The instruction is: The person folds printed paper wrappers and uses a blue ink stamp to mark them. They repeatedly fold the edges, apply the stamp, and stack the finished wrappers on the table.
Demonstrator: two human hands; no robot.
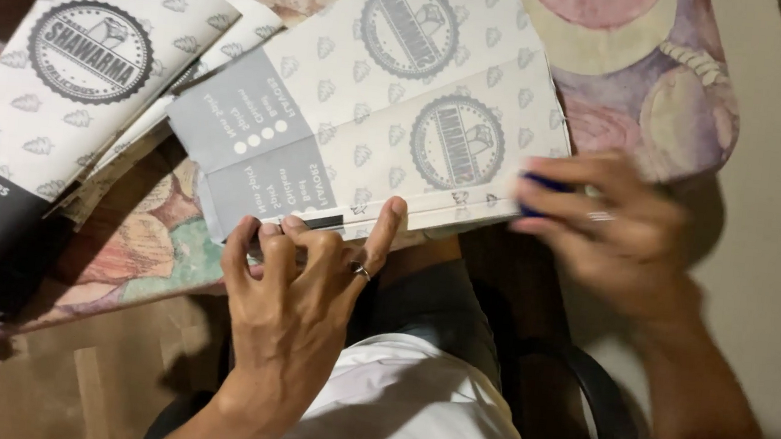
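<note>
**A:** Begin at your left hand (294, 282). What is it doing?

**B:** It's pressing down on the near edge of the folded paper wrapper (372, 117) at the table's rim. Your fingers are curled, knuckles up, and the little finger with the ring stretches out along the fold. It pins the sheet; it doesn't grasp it.

**A:** And your right hand (605, 226)?

**B:** Blurred with motion, at the wrapper's right end. Your fingers are closed around a small dark blue object (538, 194). I can't tell what it is; only a sliver shows between the fingertips.

**A:** Where does the wrapper lie?

**B:** Flat on the patterned tablecloth (671, 84), printed side up, grey panel to the left, its long near edge running right along the table's rim in front of your lap.

**A:** How far along does the work look?

**B:** I'd judge this sheet is folded over lengthwise already, since one layer overlaps the other with a clean crease across the middle. The near flap, under your two hands, looks like the part being finished. To the left, a loose pile of similar wrappers (70, 74) lies fanned out on the table, touching the one in hand. Whether those are finished or waiting, I can't tell.
</note>
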